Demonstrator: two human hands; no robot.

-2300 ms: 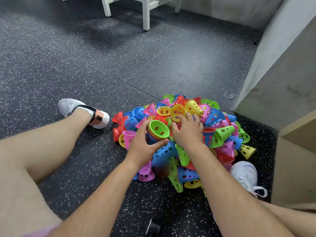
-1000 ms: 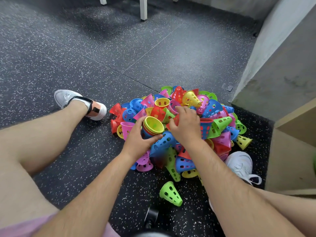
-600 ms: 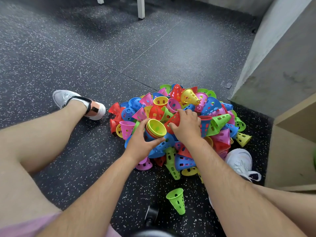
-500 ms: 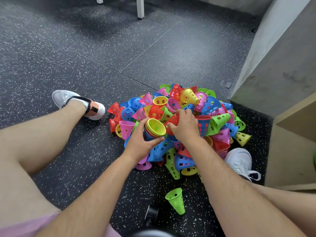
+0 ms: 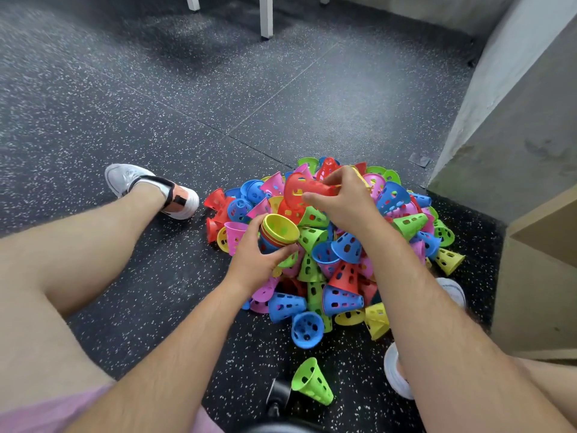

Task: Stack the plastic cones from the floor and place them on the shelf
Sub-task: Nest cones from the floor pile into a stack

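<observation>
Our left hand (image 5: 256,264), just left of the frame's middle, is curled round a short nested stack of cones (image 5: 268,240), thumb on the near side and fingers on the far side. The stack's mouth tips up and to the right, a yellow cone (image 5: 282,228) innermost with red and blue rims beneath it. Our right hand (image 5: 346,203), above and to the right, pinches a red cone (image 5: 299,186) by its narrow end between thumb and fingers, holding it on its side with the wide mouth pointing left, up-frame of the stack and not nested in it. Both hands hover over the pile of perforated plastic cones (image 5: 340,276), pink, blue, green, yellow and red, heaped on the dark speckled floor (image 5: 218,98) right of centre. A blue cone (image 5: 307,330) lies mouth toward us at the pile's lower edge, and a lone green cone (image 5: 312,382) lies apart from the pile, lower still, beside a dark object (image 5: 276,398) we cannot make out. Our left shoe (image 5: 146,185), white with an orange heel, rests left of the pile. A grey concrete wall (image 5: 515,120) fills the upper right, a pale wooden unit (image 5: 543,292) stands below it, and white furniture legs (image 5: 266,17) show at the top edge.
</observation>
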